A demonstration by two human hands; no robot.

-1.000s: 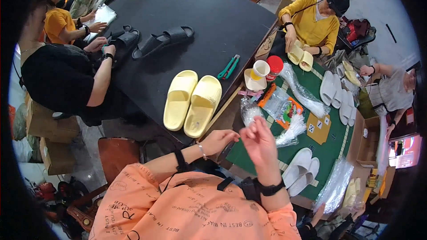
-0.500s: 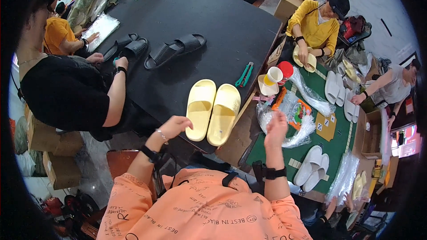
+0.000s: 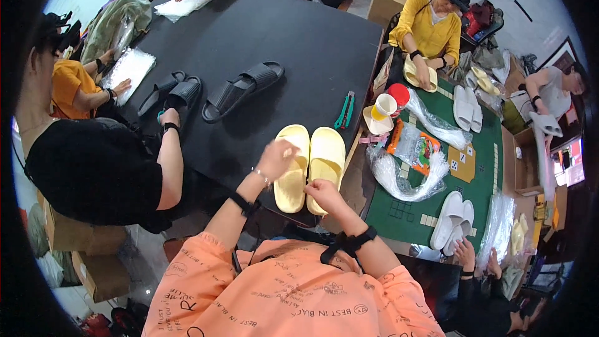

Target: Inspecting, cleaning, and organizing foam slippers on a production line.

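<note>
A pair of pale yellow slide slippers lies side by side on the black table, toes pointing away from me. My left hand is over the strap of the left slipper, its fingers blurred by motion. At the heel of the right slipper, my right hand has its fingers pinched together by the inner edge. Whatever those fingertips may hold is too small to tell. Beyond the slippers lies a green utility knife.
Black slippers lie farther back, near a co-worker in black. To the right, a green board carries white slippers, plastic strands and cups. A person in yellow handles a slipper there.
My left hand has moved right, onto the left slipper. My right hand has come down leftward from above the green board to the right slipper's heel. A black slipper pair at the left has shifted.
</note>
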